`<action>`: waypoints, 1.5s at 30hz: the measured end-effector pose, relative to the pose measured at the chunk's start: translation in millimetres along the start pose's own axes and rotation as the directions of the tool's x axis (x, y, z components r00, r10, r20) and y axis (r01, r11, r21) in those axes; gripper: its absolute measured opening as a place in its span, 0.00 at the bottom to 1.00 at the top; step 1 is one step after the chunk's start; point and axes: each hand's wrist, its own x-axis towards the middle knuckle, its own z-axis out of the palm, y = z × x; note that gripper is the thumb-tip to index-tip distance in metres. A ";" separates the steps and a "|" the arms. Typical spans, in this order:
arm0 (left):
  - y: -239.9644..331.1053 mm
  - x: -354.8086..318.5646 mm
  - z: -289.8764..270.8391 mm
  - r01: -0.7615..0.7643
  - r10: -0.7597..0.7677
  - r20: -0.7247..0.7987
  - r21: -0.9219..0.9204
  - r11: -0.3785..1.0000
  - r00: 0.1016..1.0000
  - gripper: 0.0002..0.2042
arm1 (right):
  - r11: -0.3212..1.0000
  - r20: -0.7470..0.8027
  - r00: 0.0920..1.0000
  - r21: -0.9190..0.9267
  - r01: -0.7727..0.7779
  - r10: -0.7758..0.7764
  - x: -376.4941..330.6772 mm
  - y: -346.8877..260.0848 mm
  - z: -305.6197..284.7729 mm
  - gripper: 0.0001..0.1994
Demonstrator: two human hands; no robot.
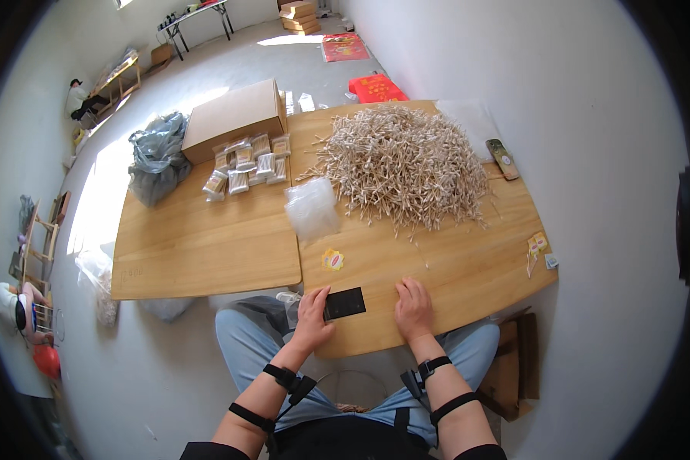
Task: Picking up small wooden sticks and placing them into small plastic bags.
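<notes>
Wooden table (207,253): stick heap (406,165) at far right, small packets (247,165) by cardboard box (234,115) far left, black card (345,303) at near edge.

A bare packing workshop: plain white walls, concrete floor (230,61), a wooden counter (207,245) heaped with small sticks (406,165), filled little packets (245,165) beside a cardboard box (234,115), more boxes stacked by the far wall (299,15)

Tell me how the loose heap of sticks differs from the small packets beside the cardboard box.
The loose heap of sticks is unwrapped, one sprawling mound. The small packets are clear-wrapped bundles, each compact, set in rough rows by the cardboard box. The heap covers far more tabletop than the packets. Both rest on the wooden table, beyond either hand.
</notes>
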 end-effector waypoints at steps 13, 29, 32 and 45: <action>-40.9 227.4 -12.6 -0.155 0.154 0.046 0.535 0.831 0.987 0.28 | 1.000 0.045 0.999 0.006 -0.030 0.030 3.3 -4.0 -7.5 0.15; -74.2 285.7 -30.5 0.018 0.029 -0.110 0.398 0.917 0.994 0.26 | 0.994 0.088 0.995 0.095 -0.052 0.043 11.9 -5.6 -16.0 0.16; -67.0 315.1 -40.2 0.108 -0.177 0.075 0.543 0.832 0.981 0.32 | 0.996 0.090 0.995 0.074 -0.052 0.045 9.6 -2.2 -14.9 0.16; -23.4 366.6 35.7 0.303 -0.508 0.316 0.518 0.800 0.801 0.39 | 0.998 0.105 0.993 0.042 -0.052 0.047 8.4 -2.5 -13.4 0.15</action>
